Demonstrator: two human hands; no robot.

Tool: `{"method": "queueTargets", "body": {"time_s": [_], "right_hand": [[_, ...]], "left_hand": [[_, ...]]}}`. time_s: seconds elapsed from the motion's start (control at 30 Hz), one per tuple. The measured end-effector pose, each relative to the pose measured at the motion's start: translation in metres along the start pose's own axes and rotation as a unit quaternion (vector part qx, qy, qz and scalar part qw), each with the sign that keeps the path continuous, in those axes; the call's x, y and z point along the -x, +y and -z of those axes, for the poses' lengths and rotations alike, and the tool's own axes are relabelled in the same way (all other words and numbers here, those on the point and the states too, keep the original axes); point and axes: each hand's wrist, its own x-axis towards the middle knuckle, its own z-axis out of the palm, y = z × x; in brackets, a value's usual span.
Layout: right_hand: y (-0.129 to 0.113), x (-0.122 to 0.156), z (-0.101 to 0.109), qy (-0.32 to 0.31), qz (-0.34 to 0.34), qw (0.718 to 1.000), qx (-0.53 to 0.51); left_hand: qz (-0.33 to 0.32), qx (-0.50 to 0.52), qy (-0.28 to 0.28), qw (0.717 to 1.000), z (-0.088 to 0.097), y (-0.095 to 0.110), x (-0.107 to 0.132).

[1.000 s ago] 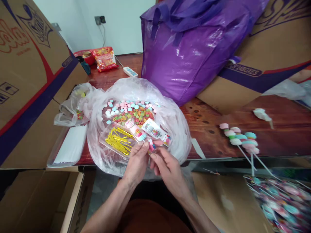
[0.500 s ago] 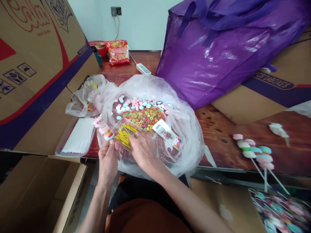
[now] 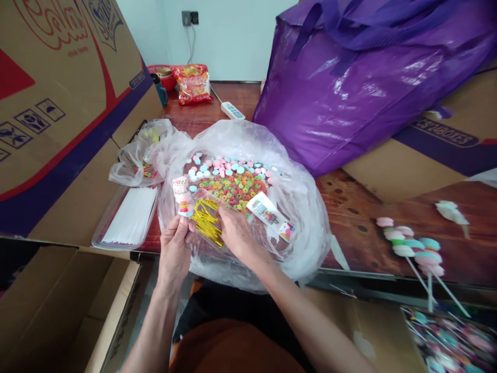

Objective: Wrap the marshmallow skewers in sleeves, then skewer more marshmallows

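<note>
A big clear plastic bag (image 3: 306,223) lies open on the wooden table, filled with coloured ring and disc sweets (image 3: 231,181). My left hand (image 3: 175,247) holds a wrapped candy skewer (image 3: 181,196) upright at the bag's near left rim. My right hand (image 3: 235,230) rests inside the bag on a clear packet of yellow twist ties (image 3: 205,220), fingers pinching at the ties. A printed wrapper bag (image 3: 271,216) lies just right of that hand.
A tray of white sticks (image 3: 130,220) sits left of the bag, with a small plastic bag (image 3: 134,158) behind. Cardboard boxes (image 3: 58,114) flank the left and right; a purple tote (image 3: 365,83) stands behind. Finished candy skewers (image 3: 411,246) lie at right.
My left hand carried the wrapped skewer from the middle to the bag's left rim and raised it. My right hand moved onto the twist ties. The view shifted left.
</note>
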Motion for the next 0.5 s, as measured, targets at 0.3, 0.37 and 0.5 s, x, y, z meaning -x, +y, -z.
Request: {"method": "queueTargets", "body": {"time_s": [0.3,0.37,0.5], "right_hand": [[0.02,0.029,0.017,0.129,-0.033,0.927,-0.352],[0.02,0.038,0.02,0.11,-0.058,0.899,-0.42],[0.018,0.049,0.019,0.119,-0.066,0.881,-0.454]], "left_hand": [[0.002,-0.054,0.037,0.998,-0.019,-0.011,-0.001],[0.016,-0.06,0.012,0.998,-0.025,-0.015,0.0],[0.061,-0.052,-0.029,0.996,-0.04,-0.024,0.007]]}}
